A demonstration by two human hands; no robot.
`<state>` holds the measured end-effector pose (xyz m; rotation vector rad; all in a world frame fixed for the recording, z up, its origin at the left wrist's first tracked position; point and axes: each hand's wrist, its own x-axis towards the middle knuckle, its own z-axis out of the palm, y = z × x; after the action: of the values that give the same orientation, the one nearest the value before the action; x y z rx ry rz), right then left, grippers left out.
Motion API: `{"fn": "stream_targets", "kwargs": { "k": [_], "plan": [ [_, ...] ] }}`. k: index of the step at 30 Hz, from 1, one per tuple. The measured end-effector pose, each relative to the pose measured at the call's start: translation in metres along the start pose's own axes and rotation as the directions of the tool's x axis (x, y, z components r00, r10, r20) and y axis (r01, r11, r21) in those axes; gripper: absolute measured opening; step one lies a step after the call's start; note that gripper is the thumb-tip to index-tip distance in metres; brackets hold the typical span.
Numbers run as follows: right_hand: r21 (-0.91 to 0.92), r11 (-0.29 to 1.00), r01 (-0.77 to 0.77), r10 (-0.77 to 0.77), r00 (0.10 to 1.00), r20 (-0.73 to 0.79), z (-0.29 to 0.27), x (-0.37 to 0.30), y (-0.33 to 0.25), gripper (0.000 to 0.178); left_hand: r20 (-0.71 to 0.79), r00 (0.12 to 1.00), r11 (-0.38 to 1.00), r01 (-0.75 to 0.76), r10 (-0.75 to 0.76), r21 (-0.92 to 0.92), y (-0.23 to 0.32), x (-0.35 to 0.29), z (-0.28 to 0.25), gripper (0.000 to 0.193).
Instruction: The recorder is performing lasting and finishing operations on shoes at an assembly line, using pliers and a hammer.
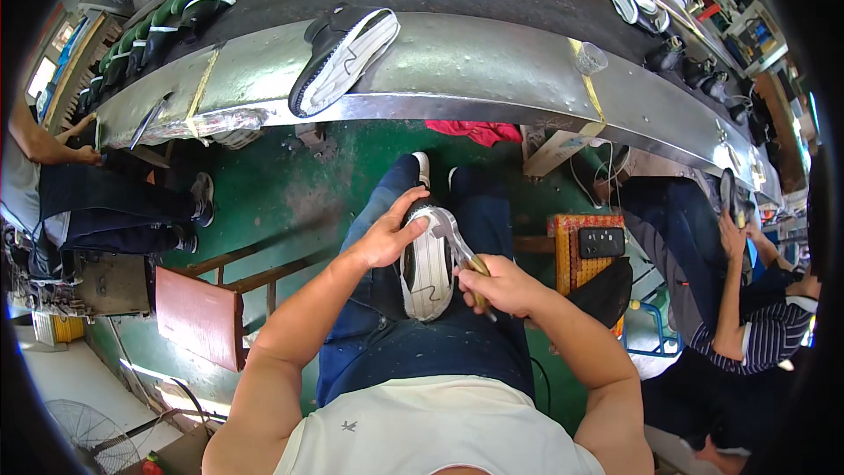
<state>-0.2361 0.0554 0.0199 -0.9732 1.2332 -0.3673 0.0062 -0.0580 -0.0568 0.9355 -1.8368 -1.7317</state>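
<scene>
A black shoe (428,277) with a pale, stitched-looking underside lies sole up across my thighs. My left hand (389,236) is closed around its far end, thumb pressed on the underside. In my right hand (501,286) are lasting pincers (459,247), with a curved grey metal head and yellowish handle. Their head lies on the right side of the shoe, by its far end; whether the jaws grip the edge I cannot tell. Another black shoe (345,62), white underside showing, rests on the metal ledge ahead of me.
A dark conveyor belt (527,9) carrying several shoes runs behind the metal ledge (475,62). A clear cup (591,58) stands on the ledge. Co-workers sit left and right. A wooden stool (200,317) is at my left; a phone (601,242) lies on a woven seat at my right.
</scene>
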Motion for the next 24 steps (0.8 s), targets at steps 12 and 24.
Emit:
{"fn": "stream_targets", "kwargs": {
  "k": [12, 24],
  "plan": [
    [-0.616, 0.743, 0.260, -0.512, 0.814, -0.274, 0.012, 0.014, 0.044, 0.027, 0.070, 0.994, 0.996, -0.081, 0.079, 0.026, -0.003, 0.007, -0.007, 0.057],
    [-0.200, 0.980, -0.014, -0.014, 0.990, -0.138, -0.006, -0.036, -0.016, 0.026, -0.004, 0.997, 0.994, 0.077, -0.077, -0.072, -0.009, 0.020, 0.003, 0.050]
  ]
}}
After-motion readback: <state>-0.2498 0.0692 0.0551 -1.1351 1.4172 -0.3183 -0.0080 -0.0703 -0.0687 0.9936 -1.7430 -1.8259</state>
